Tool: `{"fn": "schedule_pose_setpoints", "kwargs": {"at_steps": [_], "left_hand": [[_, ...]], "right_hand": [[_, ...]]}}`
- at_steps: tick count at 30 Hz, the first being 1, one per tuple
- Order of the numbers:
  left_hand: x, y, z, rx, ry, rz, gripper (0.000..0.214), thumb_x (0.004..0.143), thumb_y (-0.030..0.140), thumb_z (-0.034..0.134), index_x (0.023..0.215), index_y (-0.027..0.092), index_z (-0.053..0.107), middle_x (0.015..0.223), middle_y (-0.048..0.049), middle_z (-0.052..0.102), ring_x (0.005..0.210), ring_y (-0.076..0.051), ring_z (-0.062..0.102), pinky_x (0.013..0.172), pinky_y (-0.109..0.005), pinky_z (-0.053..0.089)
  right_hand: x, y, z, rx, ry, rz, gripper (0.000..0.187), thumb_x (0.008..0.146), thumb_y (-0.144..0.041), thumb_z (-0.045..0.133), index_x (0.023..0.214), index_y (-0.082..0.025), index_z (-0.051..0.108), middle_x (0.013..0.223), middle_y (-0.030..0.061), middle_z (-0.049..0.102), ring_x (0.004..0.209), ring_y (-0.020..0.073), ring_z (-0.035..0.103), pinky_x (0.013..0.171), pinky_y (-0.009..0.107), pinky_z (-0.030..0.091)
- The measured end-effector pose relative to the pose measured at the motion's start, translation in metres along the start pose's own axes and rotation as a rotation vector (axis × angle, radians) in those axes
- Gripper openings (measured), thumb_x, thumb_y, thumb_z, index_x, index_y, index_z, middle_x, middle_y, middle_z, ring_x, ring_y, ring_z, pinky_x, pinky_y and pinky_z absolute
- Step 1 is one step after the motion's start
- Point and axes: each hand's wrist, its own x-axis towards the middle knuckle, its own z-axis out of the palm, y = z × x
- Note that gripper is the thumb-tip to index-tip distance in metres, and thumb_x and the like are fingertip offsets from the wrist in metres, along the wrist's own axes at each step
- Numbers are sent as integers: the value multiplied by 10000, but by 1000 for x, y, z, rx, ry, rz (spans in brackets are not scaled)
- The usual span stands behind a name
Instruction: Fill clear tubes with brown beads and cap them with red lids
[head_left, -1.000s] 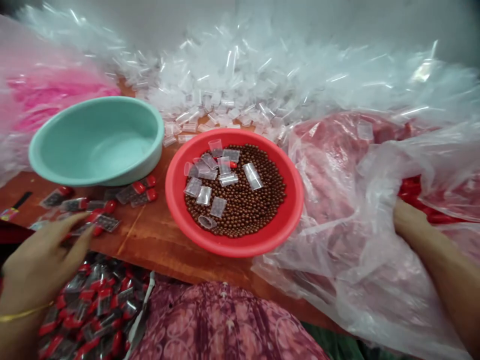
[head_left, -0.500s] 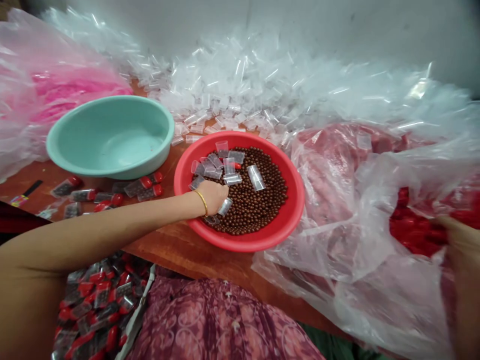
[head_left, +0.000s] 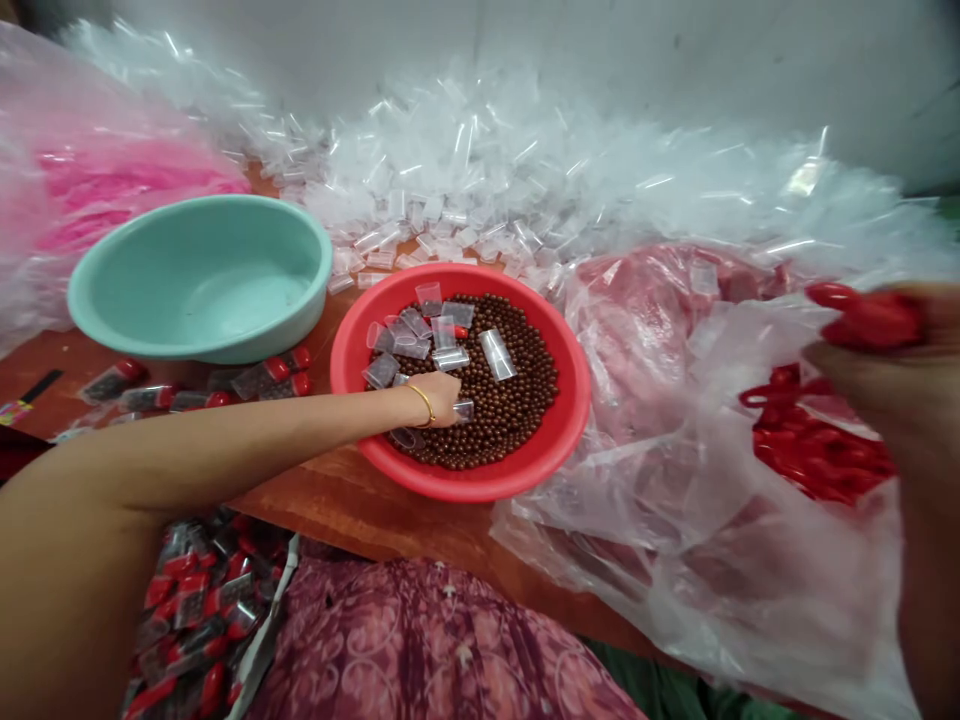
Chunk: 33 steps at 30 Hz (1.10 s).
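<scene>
In the red bowl (head_left: 577, 430), my left hand (head_left: 441, 398) is closed around a clear plastic tube (head_left: 465, 411), low over small brown balls (head_left: 510, 420). Several more clear tubes (head_left: 411, 340) lie on the balls beside it, with a bit of red among them. On the right, my right hand (head_left: 885, 385) is raised above an opened clear plastic bag (head_left: 720, 560), gripping red plastic caps (head_left: 870, 318); motion blurs it, so how many is unclear. More red caps (head_left: 817, 440) show inside the bag's mouth.
A mint-green basin (head_left: 202, 270) stands left of the bowl. Filled tubes with red caps (head_left: 270, 375) lie in front of it, and more (head_left: 202, 610) are heaped below the table edge. Clear tubes (head_left: 480, 170) pile along the wall. A bag with pink contents (head_left: 120, 195) is far left.
My right hand has come up out of the bag with red caps in it. My left hand has shifted slightly right over the balls with its tube. The view has turned a little right.
</scene>
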Motion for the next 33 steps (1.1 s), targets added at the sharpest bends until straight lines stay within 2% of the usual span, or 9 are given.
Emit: {"fn": "schedule_pose_setpoints", "kwargs": {"at_steps": [3, 7, 10, 16, 19, 22, 25, 29, 33], "left_hand": [[-2, -4, -2, 19, 12, -12, 382, 832, 339, 507, 1073, 86, 660, 1071, -174, 687, 1015, -285, 653, 830, -311, 514], [-7, -11, -11, 103, -14, -50, 353, 813, 256, 525, 1076, 69, 667, 1093, -189, 680, 1028, -284, 650, 857, -303, 511], [-3, -9, -16, 89, -40, -71, 340, 751, 192, 584, 1036, 38, 687, 1066, -223, 683, 1027, -310, 648, 869, -327, 515], [29, 15, -5, -78, 8, -51, 370, 709, 142, 604, 1044, 2, 674, 1071, -251, 671, 1037, -334, 636, 873, -357, 516], [49, 26, 3, -195, 90, -36, 375, 747, 158, 566, 1084, 18, 652, 1115, -237, 656, 1075, -337, 618, 890, -367, 504], [65, 31, 9, -336, 149, 9, 360, 811, 241, 529, 1101, 61, 643, 1137, -185, 661, 1061, -309, 625, 897, -361, 497], [74, 30, 13, -460, 156, 76, 355, 814, 270, 555, 1111, 91, 636, 1124, -121, 681, 1022, -258, 640, 897, -334, 497], [68, 13, 12, -795, 123, 239, 362, 748, 152, 618, 1107, 110, 617, 1095, -43, 696, 1011, -158, 633, 945, -269, 465], [42, -13, 7, -1200, 21, 328, 300, 681, 126, 678, 975, 100, 625, 970, -40, 708, 906, -130, 636, 942, -308, 452]], "right_hand": [[-3, -42, 39, 60, -147, 13, 332, 499, -83, 620, 807, -209, 627, 727, 20, 594, 643, 144, 538, 608, 324, 419], [-14, -105, 79, 124, -452, -279, 276, 604, -124, 586, 868, -188, 635, 725, 11, 623, 646, 143, 554, 606, 278, 423], [-22, -135, 117, 154, -667, -382, 319, 649, -130, 558, 956, -189, 620, 801, 28, 663, 711, 184, 592, 608, 277, 429], [-35, -154, 187, -78, -740, -419, 440, 708, -117, 512, 1146, -146, 531, 1107, 140, 648, 981, 309, 597, 731, 375, 462], [-38, -154, 199, -124, -753, -450, 415, 746, -150, 491, 1160, -120, 498, 1143, 169, 621, 1001, 321, 590, 753, 397, 465], [-37, -153, 199, -115, -771, -502, 391, 792, -221, 481, 1165, -104, 473, 1158, 185, 602, 1027, 331, 580, 781, 420, 466], [-35, -152, 197, -86, -782, -463, 383, 809, -273, 486, 1150, -99, 474, 1142, 187, 611, 1024, 329, 585, 800, 427, 466], [-31, -145, 199, 54, -765, -415, 441, 790, -272, 510, 1199, -112, 472, 1122, 141, 642, 1031, 294, 598, 829, 394, 465], [-30, -141, 200, 73, -730, -399, 489, 760, -249, 532, 1237, -153, 484, 1168, 109, 646, 1056, 280, 599, 836, 371, 462]]}}
